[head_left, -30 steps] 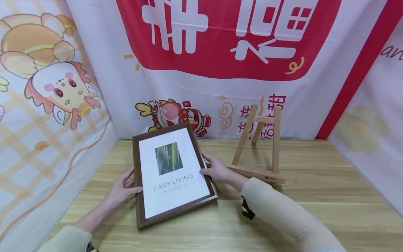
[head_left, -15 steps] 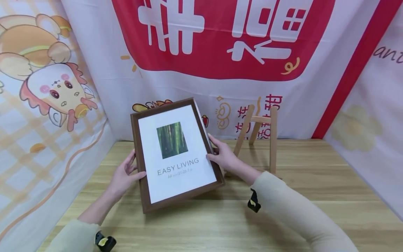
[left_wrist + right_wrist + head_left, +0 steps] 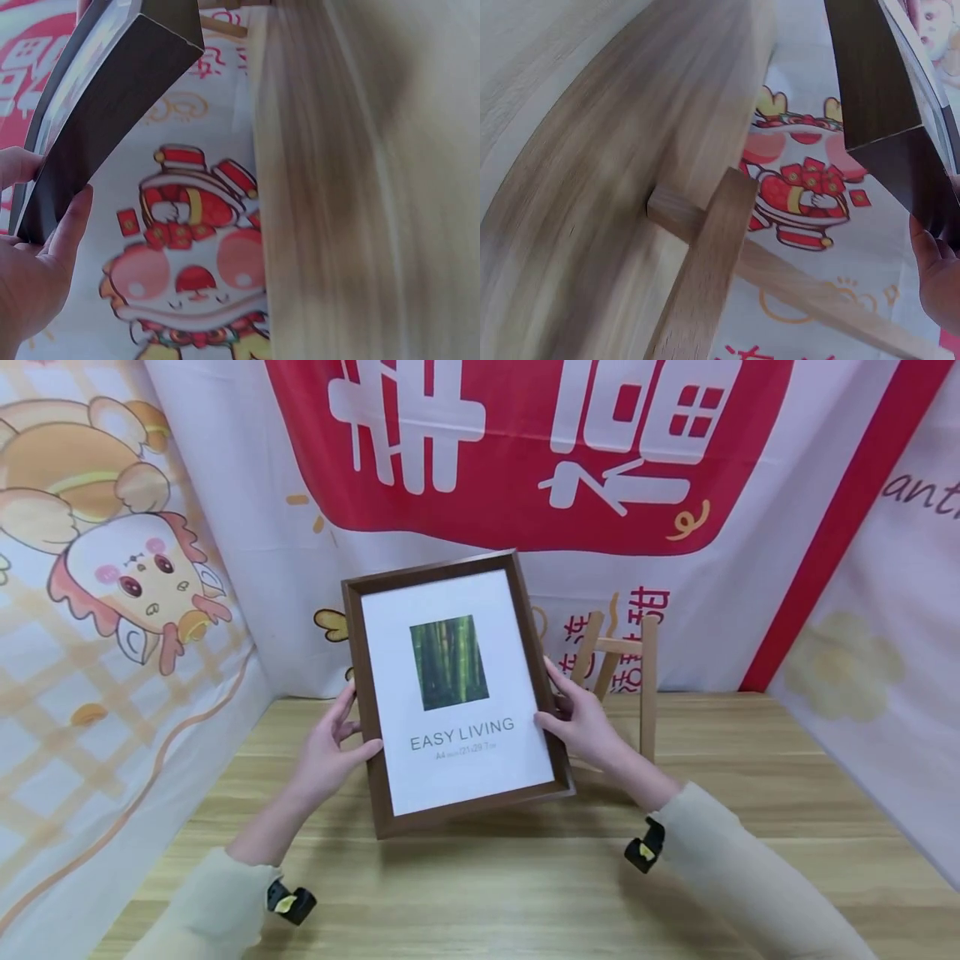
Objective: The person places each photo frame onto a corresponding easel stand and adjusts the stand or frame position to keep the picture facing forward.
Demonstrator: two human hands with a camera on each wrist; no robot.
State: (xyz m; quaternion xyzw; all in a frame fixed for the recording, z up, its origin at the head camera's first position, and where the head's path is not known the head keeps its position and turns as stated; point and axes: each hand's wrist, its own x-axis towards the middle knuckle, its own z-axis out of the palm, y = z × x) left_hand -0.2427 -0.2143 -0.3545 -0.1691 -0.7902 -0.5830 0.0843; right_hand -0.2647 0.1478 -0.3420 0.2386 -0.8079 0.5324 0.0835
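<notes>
A brown picture frame with a white insert, a bamboo photo and the words "EASY LIVING" is held up over the table, leaning back and slightly rotated. My left hand grips its left side, thumb on the front border and fingers at the outer edge. On the opposite side my right hand grips it the same way. In the left wrist view the frame's dark edge shows, its lower corner well off the wood. The right wrist view shows the frame's lower corner near a small wooden easel.
The easel stands behind my right hand, partly covered by it and the picture frame. A printed cloth hangs at the back, with more cloth along both sides. The wood-grain table spreads below. Black wrist cameras sit at both sleeves.
Both hands have raised the picture frame from low over the table and carried it to the right, toward the easel. It now stands more upright, and its front faces me more.
</notes>
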